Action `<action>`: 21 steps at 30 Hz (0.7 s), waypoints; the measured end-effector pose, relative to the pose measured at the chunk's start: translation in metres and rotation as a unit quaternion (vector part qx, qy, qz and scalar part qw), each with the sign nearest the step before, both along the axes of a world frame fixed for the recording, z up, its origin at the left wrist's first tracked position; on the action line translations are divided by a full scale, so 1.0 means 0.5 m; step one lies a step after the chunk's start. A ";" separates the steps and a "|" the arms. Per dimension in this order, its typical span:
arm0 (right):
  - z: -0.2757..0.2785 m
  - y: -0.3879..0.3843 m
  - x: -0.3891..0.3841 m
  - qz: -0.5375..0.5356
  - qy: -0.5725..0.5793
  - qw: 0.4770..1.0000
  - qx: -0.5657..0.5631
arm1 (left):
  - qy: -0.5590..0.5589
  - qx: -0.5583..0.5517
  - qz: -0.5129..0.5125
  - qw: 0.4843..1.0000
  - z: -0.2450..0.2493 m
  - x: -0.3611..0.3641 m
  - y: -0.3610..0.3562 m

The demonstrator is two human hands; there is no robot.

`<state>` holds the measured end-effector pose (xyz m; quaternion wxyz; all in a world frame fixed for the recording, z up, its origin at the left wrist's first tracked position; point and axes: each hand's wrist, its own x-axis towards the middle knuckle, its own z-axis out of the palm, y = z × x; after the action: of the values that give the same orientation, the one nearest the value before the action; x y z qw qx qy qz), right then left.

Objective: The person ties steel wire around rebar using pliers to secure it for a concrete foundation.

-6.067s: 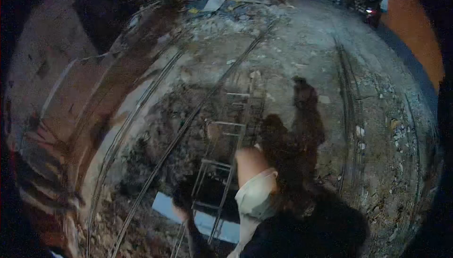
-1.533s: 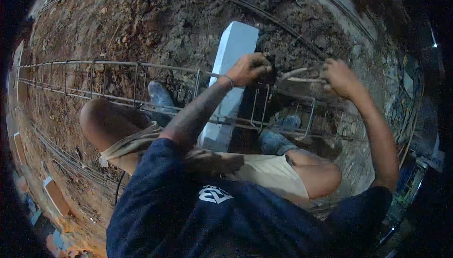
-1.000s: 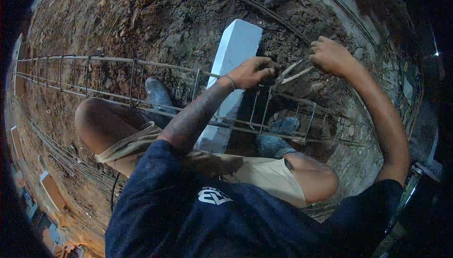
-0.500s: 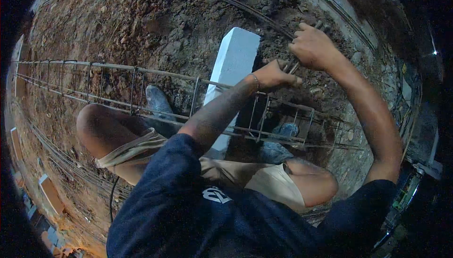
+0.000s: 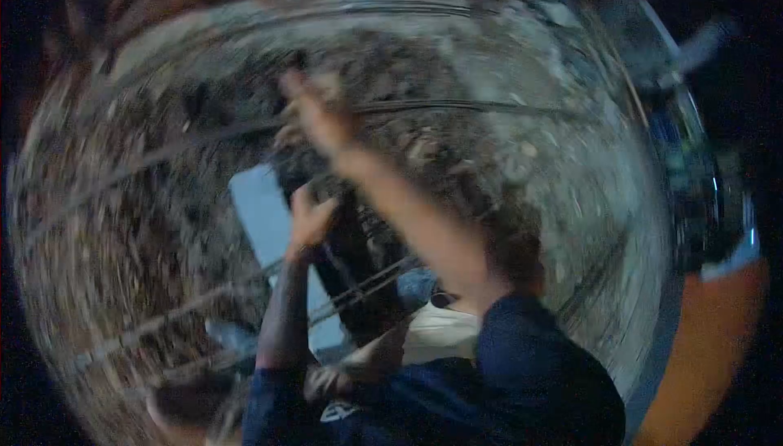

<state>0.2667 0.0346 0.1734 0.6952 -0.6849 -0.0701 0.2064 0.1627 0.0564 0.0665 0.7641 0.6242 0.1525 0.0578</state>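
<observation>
Head view, blurred by motion: rough ground (image 5: pixel 179 242) fills most of the round field, with black margins at its rim and an orange surface (image 5: pixel 710 348) at the lower right. Long thin bars (image 5: pixel 457 105) curve across the ground beyond the left hand (image 5: pixel 311 219). A pale block (image 5: pixel 263 205) lies lengthwise in front of the person, its right edge bordering a dark hollow (image 5: pixel 359 315); the bars of a steel cage (image 5: pixel 371 284) cross above block and hollow, running from lower left toward the right shoe (image 5: pixel 416 287). Open ground extends to the left of the block and to the right of the right forearm (image 5: pixel 408 209). The left forearm (image 5: pixel 284 307) points up and away from the body, its hand above the block's right edge. The right forearm reaches diagonally leftward, carrying the right hand (image 5: pixel 320 119) farther out, past the block's far end. The left thumb stands spread from the fingers; whether it touches anything cannot be told. At least one right finger appears extended, but blur hides whether that hand grasps anything.
</observation>
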 end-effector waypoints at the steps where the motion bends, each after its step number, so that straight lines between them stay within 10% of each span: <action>1: -0.090 0.027 0.007 -0.041 -0.145 0.989 0.006 | 0.032 0.051 0.025 0.998 -0.009 -0.002 0.000; 2: -0.068 0.031 -0.033 -0.159 -0.353 0.917 -0.098 | 0.016 0.055 -0.007 0.998 -0.026 0.000 -0.010; 6: -0.118 0.044 -0.025 -0.144 -0.425 0.891 -0.072 | -0.171 -0.009 0.097 0.980 -0.129 0.007 -0.011; 8: -0.116 0.038 -0.014 -0.122 -0.449 0.880 -0.094 | -0.165 0.054 -0.031 0.984 -0.134 -0.012 0.048; 9: -0.085 0.013 -0.013 -0.016 -0.315 0.949 -0.006 | -0.152 0.109 -0.148 0.971 -0.126 -0.005 0.064; 10: -0.060 -0.013 -0.014 0.094 -0.169 0.978 0.078 | -0.091 -0.166 -0.150 0.970 -0.089 0.001 0.060; 11: -0.040 -0.032 -0.012 0.200 -0.014 0.967 0.155 | -0.097 -0.164 -0.155 0.969 -0.058 0.006 0.050; 17: -0.039 -0.043 0.007 0.214 -0.058 0.969 0.108 | -0.085 -0.017 0.016 0.996 -0.039 0.016 -0.001; 19: -0.050 -0.058 -0.014 -0.032 -0.321 0.947 -0.016 | -0.073 -0.002 0.045 0.996 -0.086 0.026 0.015; 21: -0.074 -0.097 -0.048 -0.062 -0.198 0.977 0.048 | -0.001 -0.170 0.051 0.984 -0.119 0.038 0.038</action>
<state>0.2428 -0.0138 0.1366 0.7112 -0.6807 -0.1743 0.0196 0.1815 0.0754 0.0072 0.8553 0.4764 0.1910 0.0705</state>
